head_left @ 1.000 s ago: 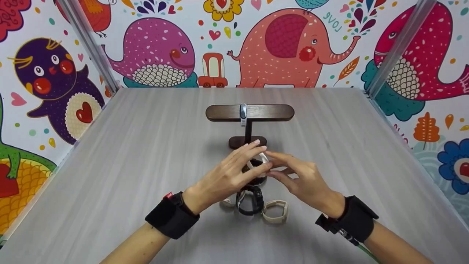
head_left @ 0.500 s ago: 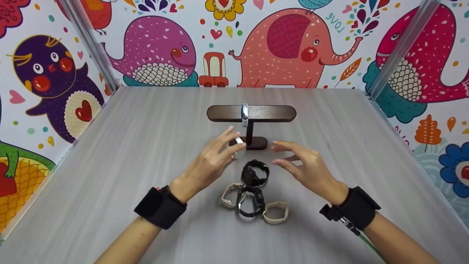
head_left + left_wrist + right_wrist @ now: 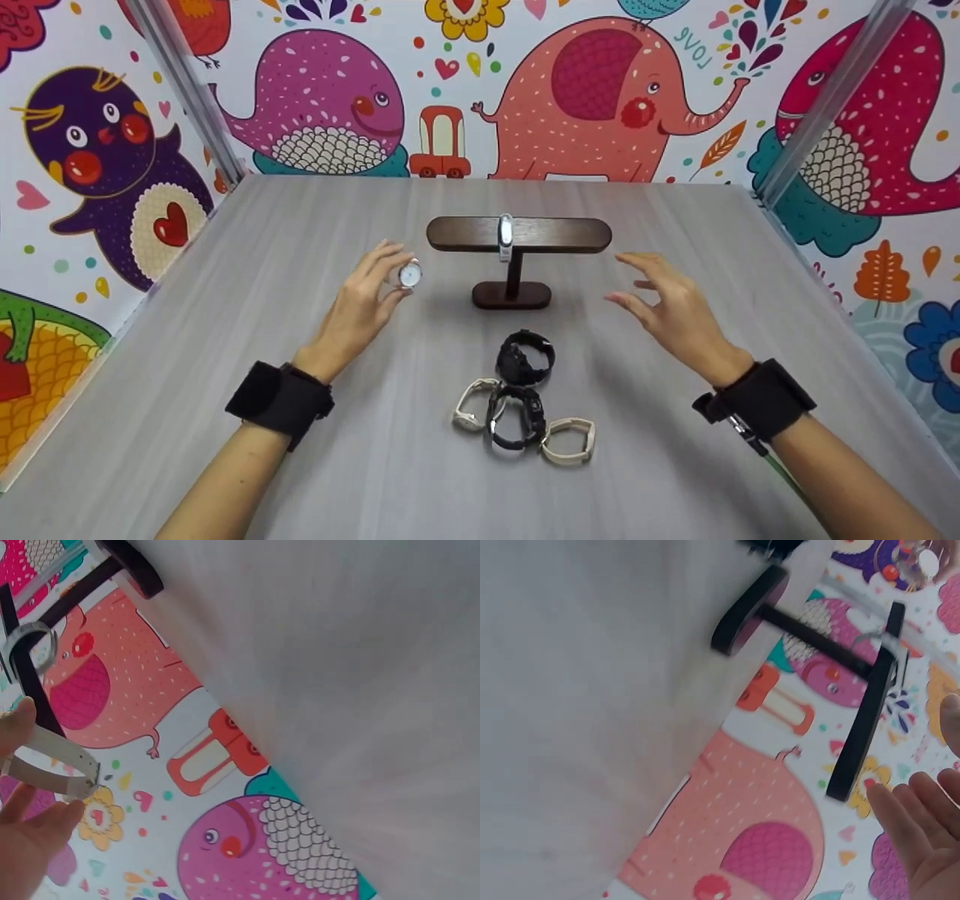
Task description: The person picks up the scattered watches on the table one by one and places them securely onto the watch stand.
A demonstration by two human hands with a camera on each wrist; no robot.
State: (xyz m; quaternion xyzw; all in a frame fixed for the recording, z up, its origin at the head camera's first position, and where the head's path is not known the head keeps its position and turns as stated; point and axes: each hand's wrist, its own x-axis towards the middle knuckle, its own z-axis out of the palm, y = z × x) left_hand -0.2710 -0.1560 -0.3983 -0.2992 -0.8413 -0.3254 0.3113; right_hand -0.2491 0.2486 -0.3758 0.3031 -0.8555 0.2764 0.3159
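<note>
One white-strapped wristwatch [image 3: 409, 275] is pinched in the left hand [image 3: 354, 304], left of the watch stand [image 3: 555, 235], short of the far edge of the table [image 3: 322, 217]; the right hand [image 3: 679, 311] has thumb and fingers apart.

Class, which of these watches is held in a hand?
The white-faced watch, pinched in the left hand; one other is on the stand, and four others lie on the table.

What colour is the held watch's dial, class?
The dial is white, clearest in the head view.

white-dialled watch [image 3: 409, 275], dark-brown stand [image 3: 515, 271], grey streaked table [image 3: 652, 487]
</note>
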